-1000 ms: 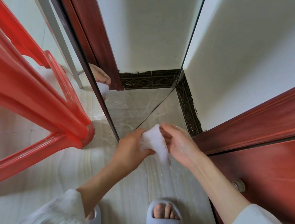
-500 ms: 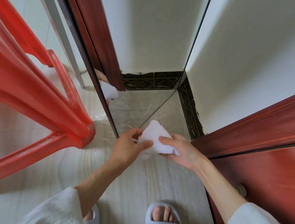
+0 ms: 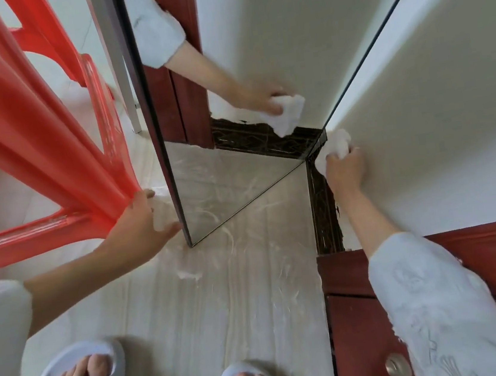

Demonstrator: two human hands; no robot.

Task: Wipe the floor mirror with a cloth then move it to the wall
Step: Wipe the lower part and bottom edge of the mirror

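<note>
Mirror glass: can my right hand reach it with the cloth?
Probably yes: right hand holds the cloth beside the mirror, nothing between; left hand grips its far edge.

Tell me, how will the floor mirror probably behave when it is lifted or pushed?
The floor mirror looks like a thin, flat glass sheet, so it is probably stiff but fragile. It stands on a narrow bottom edge on the glossy floor, so it may slide or tip easily. The left hand gripping its side edge fits that.
</note>
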